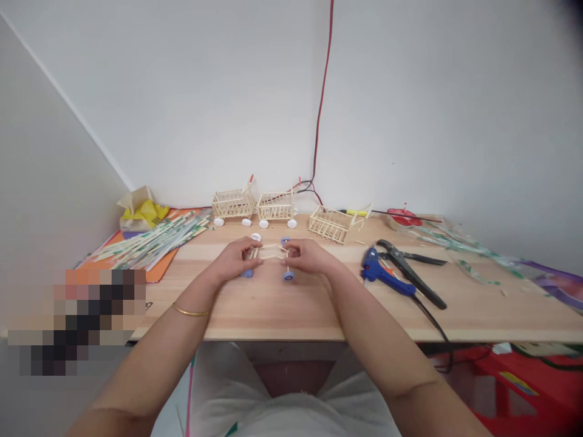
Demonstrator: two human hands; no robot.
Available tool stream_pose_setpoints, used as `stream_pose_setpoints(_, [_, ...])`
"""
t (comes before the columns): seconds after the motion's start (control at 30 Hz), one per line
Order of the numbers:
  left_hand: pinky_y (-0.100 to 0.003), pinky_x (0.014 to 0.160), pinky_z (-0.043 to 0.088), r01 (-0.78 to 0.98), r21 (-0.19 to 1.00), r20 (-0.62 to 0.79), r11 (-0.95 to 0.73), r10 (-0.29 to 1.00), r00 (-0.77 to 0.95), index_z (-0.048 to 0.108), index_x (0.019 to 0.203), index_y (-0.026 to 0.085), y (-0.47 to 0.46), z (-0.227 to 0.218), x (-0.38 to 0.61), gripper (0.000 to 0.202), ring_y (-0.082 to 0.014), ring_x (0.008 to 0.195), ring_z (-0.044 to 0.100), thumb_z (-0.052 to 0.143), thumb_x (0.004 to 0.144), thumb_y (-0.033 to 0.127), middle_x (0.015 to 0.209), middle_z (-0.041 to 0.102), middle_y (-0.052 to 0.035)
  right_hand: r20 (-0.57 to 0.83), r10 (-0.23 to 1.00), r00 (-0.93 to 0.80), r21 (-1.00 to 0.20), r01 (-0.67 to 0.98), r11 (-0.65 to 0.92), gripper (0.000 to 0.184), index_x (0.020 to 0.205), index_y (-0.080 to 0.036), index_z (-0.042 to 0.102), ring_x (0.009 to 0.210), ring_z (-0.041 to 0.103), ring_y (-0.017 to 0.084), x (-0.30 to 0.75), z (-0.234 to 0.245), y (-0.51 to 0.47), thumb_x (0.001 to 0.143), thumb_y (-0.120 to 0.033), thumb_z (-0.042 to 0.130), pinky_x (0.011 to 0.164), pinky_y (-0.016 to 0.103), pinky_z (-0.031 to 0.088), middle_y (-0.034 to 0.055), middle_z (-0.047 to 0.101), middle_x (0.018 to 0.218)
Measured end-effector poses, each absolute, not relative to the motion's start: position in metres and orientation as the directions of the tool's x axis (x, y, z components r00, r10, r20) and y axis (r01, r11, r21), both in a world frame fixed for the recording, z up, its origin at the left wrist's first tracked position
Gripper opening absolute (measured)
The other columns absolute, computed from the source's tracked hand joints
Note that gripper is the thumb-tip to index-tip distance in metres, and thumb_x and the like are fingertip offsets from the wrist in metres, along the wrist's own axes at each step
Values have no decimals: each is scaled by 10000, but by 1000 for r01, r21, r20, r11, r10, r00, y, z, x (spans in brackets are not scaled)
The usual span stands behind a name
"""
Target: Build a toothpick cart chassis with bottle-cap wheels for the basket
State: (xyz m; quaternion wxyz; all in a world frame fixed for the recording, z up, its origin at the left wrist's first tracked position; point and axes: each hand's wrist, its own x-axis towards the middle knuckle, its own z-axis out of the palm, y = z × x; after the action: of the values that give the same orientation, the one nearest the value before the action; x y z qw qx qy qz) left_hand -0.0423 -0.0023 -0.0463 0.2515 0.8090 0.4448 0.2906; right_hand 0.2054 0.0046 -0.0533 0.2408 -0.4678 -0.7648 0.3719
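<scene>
Between my two hands is a small wheeled frame of thin wooden sticks [272, 250], low over the wooden table near its middle. My left hand [237, 260] pinches the frame's left end, beside a white wheel [255, 237] and a blue wheel [247, 273]. At the right end, my right hand [306, 256] pinches the sticks, with a blue wheel [288, 275] in front of it and another behind. Beyond my hands stand two little stick carts on white wheels, the left cart [233, 205] and the middle cart [276, 207]. A third stick cart [334, 224] lies tilted, no wheels visible on it.
Right of my hands lie a blue glue gun [387, 274] and black-handled cutters [412, 273]. A red dish [404, 217] and plastic wrappers [473, 249] are farther right. Wrapped sticks [157, 240] cover an orange sheet [164, 267] at left. A cable [322, 109] hangs down the wall.
</scene>
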Motion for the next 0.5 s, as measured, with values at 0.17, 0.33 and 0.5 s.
stream_pose_setpoints(0.17, [-291, 717, 421, 598, 633, 251, -491, 861, 442, 632, 1118, 148, -2, -45, -42, 453, -165, 760, 511, 672, 733, 383, 920, 583, -47, 47, 897, -440, -787, 537, 305, 399, 1030, -134, 638, 625, 551, 110, 203, -53, 4, 696, -339, 711, 578, 202, 386, -21, 629, 721])
stream_pose_setpoints(0.33, [-297, 712, 423, 608, 613, 248, -504, 854, 457, 643, 1103, 163, -2, -45, -43, 438, -169, 754, 508, 674, 731, 391, 916, 583, -47, 40, 900, -434, -781, 548, 299, 375, 1032, -135, 645, 635, 557, 117, 202, -52, 3, 711, -323, 699, 581, 206, 385, -18, 630, 718])
stream_pose_setpoints(0.5, [-298, 705, 426, 605, 612, 253, -509, 851, 460, 654, 1092, 167, -1, -46, -43, 432, -169, 748, 506, 675, 733, 406, 905, 583, -48, 47, 900, -434, -783, 544, 303, 352, 1017, -134, 648, 631, 554, 117, 201, -54, 3, 713, -306, 694, 580, 206, 387, -20, 627, 721])
